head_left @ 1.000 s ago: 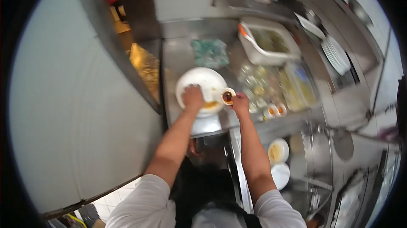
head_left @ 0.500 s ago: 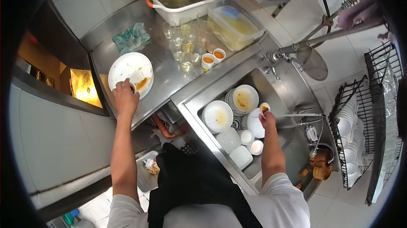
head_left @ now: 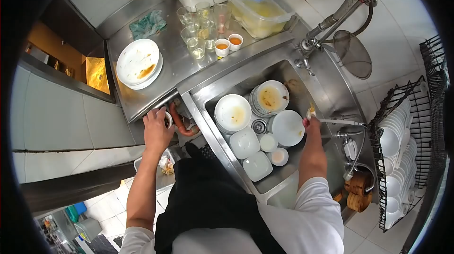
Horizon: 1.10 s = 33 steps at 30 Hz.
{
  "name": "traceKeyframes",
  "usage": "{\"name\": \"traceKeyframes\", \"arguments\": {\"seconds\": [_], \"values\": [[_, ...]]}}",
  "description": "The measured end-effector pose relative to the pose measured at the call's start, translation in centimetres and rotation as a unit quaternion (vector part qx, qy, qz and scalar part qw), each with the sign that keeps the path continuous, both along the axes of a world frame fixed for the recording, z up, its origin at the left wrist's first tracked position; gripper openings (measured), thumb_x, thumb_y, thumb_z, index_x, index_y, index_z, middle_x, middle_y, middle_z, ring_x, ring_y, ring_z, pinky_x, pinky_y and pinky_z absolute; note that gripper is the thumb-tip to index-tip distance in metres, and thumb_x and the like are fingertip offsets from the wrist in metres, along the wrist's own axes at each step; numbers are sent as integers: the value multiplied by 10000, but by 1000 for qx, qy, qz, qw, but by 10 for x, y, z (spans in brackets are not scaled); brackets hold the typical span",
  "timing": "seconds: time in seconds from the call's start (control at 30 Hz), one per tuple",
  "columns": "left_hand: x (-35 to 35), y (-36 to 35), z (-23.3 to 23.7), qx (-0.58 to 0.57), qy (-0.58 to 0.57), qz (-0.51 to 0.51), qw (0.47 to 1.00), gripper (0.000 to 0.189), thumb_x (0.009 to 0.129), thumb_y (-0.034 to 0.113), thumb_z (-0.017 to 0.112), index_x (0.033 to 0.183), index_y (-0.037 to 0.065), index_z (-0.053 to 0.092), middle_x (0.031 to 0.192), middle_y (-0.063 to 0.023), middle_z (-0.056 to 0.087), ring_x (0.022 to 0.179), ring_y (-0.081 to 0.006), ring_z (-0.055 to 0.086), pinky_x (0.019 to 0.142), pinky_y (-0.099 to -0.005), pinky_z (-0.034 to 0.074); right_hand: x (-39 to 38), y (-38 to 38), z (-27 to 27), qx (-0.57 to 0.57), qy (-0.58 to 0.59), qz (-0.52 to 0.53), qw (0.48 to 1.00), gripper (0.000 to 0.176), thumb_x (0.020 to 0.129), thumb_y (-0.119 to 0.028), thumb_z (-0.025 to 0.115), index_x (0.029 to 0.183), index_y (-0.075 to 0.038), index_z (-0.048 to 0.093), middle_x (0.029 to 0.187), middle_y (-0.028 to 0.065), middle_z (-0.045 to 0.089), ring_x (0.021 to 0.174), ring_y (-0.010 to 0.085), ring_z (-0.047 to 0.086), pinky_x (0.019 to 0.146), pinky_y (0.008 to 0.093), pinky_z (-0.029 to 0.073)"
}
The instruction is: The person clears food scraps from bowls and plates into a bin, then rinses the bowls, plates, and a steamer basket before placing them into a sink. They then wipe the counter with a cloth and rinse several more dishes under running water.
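Observation:
My left hand (head_left: 158, 127) is closed round a small white cup (head_left: 168, 120) with something dark inside, beside the counter's front edge. Beyond it, a stack of plates (head_left: 138, 62) with brown sauce and scraps on top sits on the counter. Over the right side of the sink, my right hand (head_left: 311, 124) grips a small sauce cup (head_left: 310, 111), tilted, with yellowish residue on it. Near that hand a round white plate (head_left: 288, 129) lies in the sink. Stained bowls (head_left: 233, 112), stacked dishes (head_left: 270, 99), square dishes (head_left: 257, 166) and small round cups (head_left: 279, 156) lie around it.
Drinking glasses (head_left: 204, 20) and two cups of orange sauce (head_left: 235, 41) stand on the counter behind the sink (head_left: 196, 97). Further back are tubs (head_left: 260, 10). A spray hose (head_left: 350, 8), a strainer (head_left: 352, 54) and a dish rack (head_left: 402, 159) line the right. A scrap bin (head_left: 165, 165) sits below.
My left hand has left the plate stack with the small cup and come down past the counter edge. My right hand, still gripping its cup, has shifted slightly right. The view has tilted.

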<state>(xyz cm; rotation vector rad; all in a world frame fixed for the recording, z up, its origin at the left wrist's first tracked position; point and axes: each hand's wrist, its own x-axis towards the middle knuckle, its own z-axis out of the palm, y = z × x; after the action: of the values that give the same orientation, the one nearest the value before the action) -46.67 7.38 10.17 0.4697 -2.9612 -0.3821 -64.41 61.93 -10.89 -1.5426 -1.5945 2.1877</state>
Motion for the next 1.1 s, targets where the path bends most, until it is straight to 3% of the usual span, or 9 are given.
{"name": "traceKeyframes", "arguments": {"seconds": [0.23, 0.3, 0.4, 0.53, 0.6, 0.73, 0.93, 1.0, 1.1], "values": [[2, 10, 1, 22, 0, -3, 1000, 597, 602, 99, 708, 1157, 65, 492, 1094, -124, 473, 993, -319, 448, 860, -395, 405, 14, 15, -9, -41, 126, -27, 991, 238, 820, -2, 414, 1046, -1, 488, 1008, 164, 522, 855, 313, 564, 677, 424, 533], [3, 11, 1, 21, -4, -19, 1000, 602, 609, 102, 704, 1168, 61, 485, 1099, -123, 472, 988, -319, 449, 858, -394, 405, 17, 12, -10, -82, 119, -31, 989, 295, 868, -175, 420, 1135, -52, 442, 1028, 133, 540, 885, 320, 558, 666, 490, 516], [5, 12, 4, 22, -3, -27, 999, 600, 615, 105, 701, 1172, 63, 482, 1101, -121, 470, 995, -320, 447, 860, -391, 407, 20, 6, -2, -170, 132, -26, 976, 316, 817, -206, 499, 1108, -84, 475, 1081, 106, 509, 994, 332, 497, 737, 506, 473], [6, 8, 5, 21, -2, -27, 999, 601, 618, 106, 700, 1176, 63, 480, 1104, -121, 467, 1000, -318, 446, 862, -390, 407, 12, -7, 4, -200, 168, 32, 965, 368, 799, -370, 530, 1080, -136, 490, 1064, 67, 516, 980, 290, 491, 732, 487, 464], [8, 8, 7, 20, 3, -33, 999, 596, 622, 110, 699, 1174, 62, 482, 1104, -121, 466, 1000, -317, 448, 863, -388, 407, 7, -13, 5, -132, 80, -39, 987, 370, 786, -431, 553, 1018, -148, 502, 993, 50, 531, 869, 266, 518, 664, 460, 487], [13, 10, 9, 30, 8, -18, 999, 594, 620, 111, 697, 1172, 57, 484, 1106, -124, 469, 1000, -319, 449, 870, -386, 402, 6, -3, -3, -143, 99, -8, 985, 335, 804, -433, 532, 997, -160, 515, 944, 40, 553, 823, 249, 532, 632, 441, 485], [21, 12, 9, 44, -1, -13, 999, 597, 612, 103, 690, 1171, 53, 486, 1112, -132, 479, 1003, -326, 450, 880, -388, 393, 18, 12, -28, -230, 168, -88, 955, 199, 831, -207, 540, 1010, -120, 535, 1023, 54, 555, 902, 255, 555, 674, 399, 521], [22, 14, 8, 44, 1, -15, 999, 595, 614, 104, 689, 1171, 53, 486, 1111, -132, 479, 1000, -326, 452, 881, -388, 392, 29, 9, -28, -212, 247, -95, 941, 233, 828, -108, 531, 1059, -88, 508, 1018, 78, 562, 920, 260, 564, 676, 399, 541], [22, 16, 12, 42, 5, -18, 999, 593, 618, 109, 690, 1171, 52, 485, 1109, -131, 480, 998, -324, 453, 880, -386, 393, 31, 5, -32, -121, 204, -30, 971, 278, 835, -112, 533, 1102, -62, 474, 980, 113, 568, 923, 256, 564, 676, 403, 550]]}}
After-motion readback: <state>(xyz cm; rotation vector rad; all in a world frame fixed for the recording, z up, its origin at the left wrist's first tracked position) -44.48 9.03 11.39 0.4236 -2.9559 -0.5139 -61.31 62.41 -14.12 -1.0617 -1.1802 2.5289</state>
